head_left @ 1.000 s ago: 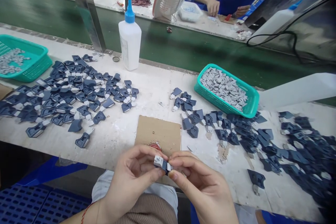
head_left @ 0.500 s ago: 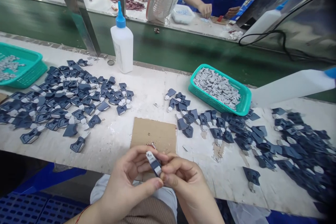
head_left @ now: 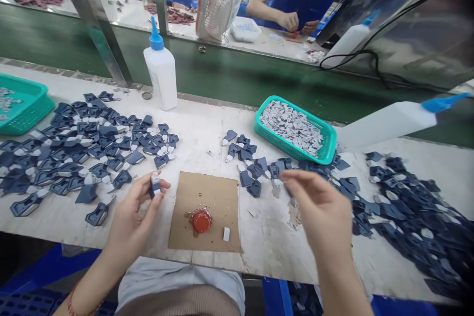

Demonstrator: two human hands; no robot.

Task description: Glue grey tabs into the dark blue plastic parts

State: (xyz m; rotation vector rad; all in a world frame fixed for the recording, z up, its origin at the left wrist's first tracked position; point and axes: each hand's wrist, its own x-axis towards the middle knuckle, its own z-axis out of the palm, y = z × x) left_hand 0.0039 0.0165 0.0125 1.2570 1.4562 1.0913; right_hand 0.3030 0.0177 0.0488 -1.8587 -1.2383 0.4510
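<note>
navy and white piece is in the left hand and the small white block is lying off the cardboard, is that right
Not quite: the head view shows the small white block on the cardboard, right of the red disc. The navy and white piece is in the left hand, as you say.

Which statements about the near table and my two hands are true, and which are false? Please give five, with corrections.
1. The left hand holds a dark blue and white piece. True.
2. The two hands touch each other. False: the right hand is apart from the left.
3. A small white block lies on the cardboard. True.
4. The upright bottle on the near table has a red cap. False: the cap is blue.
5. The green basket on the right holds many small grey parts. True.
</note>
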